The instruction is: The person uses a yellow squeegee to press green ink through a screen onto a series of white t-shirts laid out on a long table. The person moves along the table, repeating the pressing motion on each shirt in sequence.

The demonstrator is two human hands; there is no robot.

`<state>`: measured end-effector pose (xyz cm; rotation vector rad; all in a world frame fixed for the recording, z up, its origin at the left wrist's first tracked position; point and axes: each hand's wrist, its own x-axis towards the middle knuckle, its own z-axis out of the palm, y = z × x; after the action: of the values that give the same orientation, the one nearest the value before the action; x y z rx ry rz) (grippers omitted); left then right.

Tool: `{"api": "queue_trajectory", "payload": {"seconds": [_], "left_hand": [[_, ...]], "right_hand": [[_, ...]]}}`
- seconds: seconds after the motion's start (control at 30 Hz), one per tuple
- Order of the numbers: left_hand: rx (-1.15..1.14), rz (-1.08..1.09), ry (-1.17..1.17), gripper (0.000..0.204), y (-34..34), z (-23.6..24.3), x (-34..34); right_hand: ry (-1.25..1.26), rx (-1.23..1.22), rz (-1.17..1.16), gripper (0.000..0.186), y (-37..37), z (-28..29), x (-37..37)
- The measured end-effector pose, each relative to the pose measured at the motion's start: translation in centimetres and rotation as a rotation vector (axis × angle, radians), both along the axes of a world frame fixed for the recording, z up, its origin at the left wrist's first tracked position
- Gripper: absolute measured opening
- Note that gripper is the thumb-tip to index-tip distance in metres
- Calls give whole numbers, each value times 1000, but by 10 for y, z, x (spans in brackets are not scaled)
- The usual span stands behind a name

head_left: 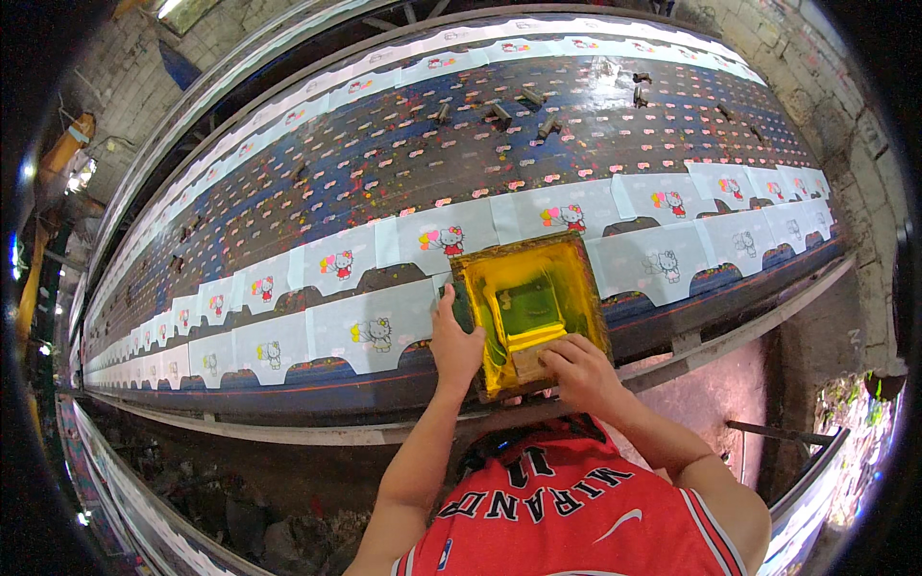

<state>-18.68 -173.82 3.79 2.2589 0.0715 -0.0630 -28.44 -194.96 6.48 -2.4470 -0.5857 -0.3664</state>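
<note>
My left hand [455, 338] grips the left edge of a square screen-printing frame [595, 296] coated in yellow ink, tilted slightly on the long table. In my right hand [576, 371] is a squeegee with a wooden handle [528, 361], inside the frame near its lower edge, with yellow ink along the blade. The frame lies over the near row of pale fabric pieces. The piece just to its left [344, 340] bears a cartoon cat with yellow balloons; the piece to its right [629, 267] shows only the outline and faint colouring. What lies under the frame is hidden.
Fuller-coloured prints run along the row behind [336, 250]. Beyond them are a dark, speckled table surface [375, 154] with several small metal blocks [501, 117] and more pale pieces along the far edge. A metal rail [279, 429] borders the near edge; a block wall [816, 106] stands right.
</note>
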Motion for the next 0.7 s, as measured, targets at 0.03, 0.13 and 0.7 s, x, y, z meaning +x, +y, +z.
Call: {"api": "queue_trajectory", "payload": {"seconds": [0.03, 0.13, 0.7], "left_hand": [[2, 3, 19, 86, 1, 1, 0], [52, -31, -72, 89, 5, -12, -1], [-20, -20, -98, 87, 7, -14, -3]], "right_hand": [[-5, -3, 6, 36, 0, -1, 8], [-56, -14, -28, 30, 2, -16, 49], [-19, -40, 7, 32, 1, -6, 12]]}}
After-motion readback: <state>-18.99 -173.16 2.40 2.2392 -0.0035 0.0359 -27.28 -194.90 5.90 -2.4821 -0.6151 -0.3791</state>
